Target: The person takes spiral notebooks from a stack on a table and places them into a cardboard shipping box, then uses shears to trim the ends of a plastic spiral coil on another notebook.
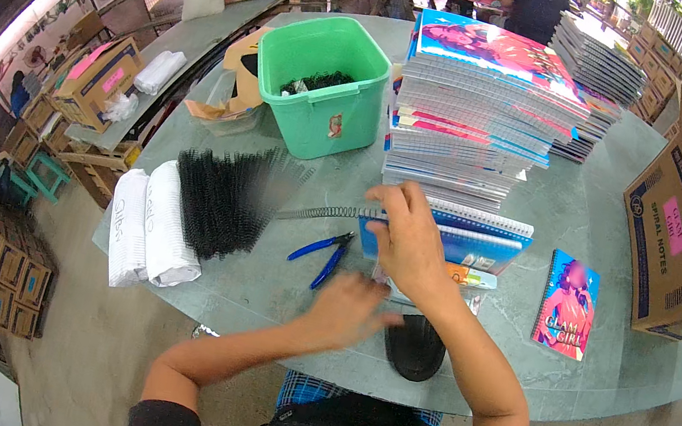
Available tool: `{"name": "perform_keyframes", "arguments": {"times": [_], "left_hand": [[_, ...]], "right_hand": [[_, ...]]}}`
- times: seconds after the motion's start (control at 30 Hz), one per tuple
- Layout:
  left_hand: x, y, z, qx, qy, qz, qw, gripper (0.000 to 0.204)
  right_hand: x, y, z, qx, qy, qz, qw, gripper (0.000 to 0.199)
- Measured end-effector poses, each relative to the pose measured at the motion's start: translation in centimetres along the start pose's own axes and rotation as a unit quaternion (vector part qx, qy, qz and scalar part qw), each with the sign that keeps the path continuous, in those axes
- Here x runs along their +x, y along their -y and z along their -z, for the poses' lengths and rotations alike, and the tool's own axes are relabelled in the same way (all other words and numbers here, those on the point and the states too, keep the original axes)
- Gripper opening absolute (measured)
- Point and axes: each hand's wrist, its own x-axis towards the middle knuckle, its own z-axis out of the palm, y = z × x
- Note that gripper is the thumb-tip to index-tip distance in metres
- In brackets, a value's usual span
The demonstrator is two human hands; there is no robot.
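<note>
My right hand (417, 249) curls its thumb and fingers around the end of a dark spiral binding coil (332, 212), at the left edge of a blue notebook (481, 249). The coil stretches left toward a heap of black spiral coils (220, 203). Nearer to me, my left hand (349, 313) hovers low over the table, smeared by motion, so its grip is unclear. Blue-handled cutting pliers (324, 257) lie just beyond it with their jaws apart. Beside my right wrist is a black rounded pad (414, 350).
Tall stacks of spiral notebooks (479, 101) rise behind my right hand. A green bin (316, 122) holds black scraps. White wrapped bundles (173, 224) lie left. One finished-looking notebook (566, 306) and an opened carton (675, 231) stand right. Another person (533, 5) is at the back.
</note>
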Motion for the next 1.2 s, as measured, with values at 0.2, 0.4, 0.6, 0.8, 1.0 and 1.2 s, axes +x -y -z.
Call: {"name": "perform_keyframes", "arguments": {"times": [0.2, 0.4, 0.6, 0.8, 1.0, 1.2], "left_hand": [[-1.9, -1.5, -5.8, -0.195, 0.092, 0.120, 0.969, 0.030], [2.5, 0.2, 8.4, -0.115, -0.161, 0.176, 0.964, 0.026], [1.8, 0.0, 9.1, -0.027, -0.115, 0.116, 0.986, 0.026], [0.7, 1.5, 6.0, -0.085, -0.040, 0.065, 0.993, 0.020], [2.3, 1.5, 6.6, -0.108, 0.085, 0.056, 0.989, 0.033], [4.2, -0.3, 8.9, -0.106, -0.358, 0.103, 0.922, 0.036]], "right_hand": [[-1.0, -1.0, 3.1, -0.114, 0.077, -0.008, 0.990, 0.017], [-3.4, -3.3, 8.0, -0.165, 0.063, -0.049, 0.983, 0.017], [-3.1, -3.3, 6.4, -0.179, 0.029, -0.022, 0.983, 0.019], [-3.0, -2.7, 5.6, -0.217, 0.017, 0.003, 0.976, 0.016], [-3.2, -2.7, 4.8, -0.207, -0.028, 0.025, 0.978, 0.012], [-3.2, -2.3, 4.8, -0.196, -0.024, 0.025, 0.980, 0.009]]}}
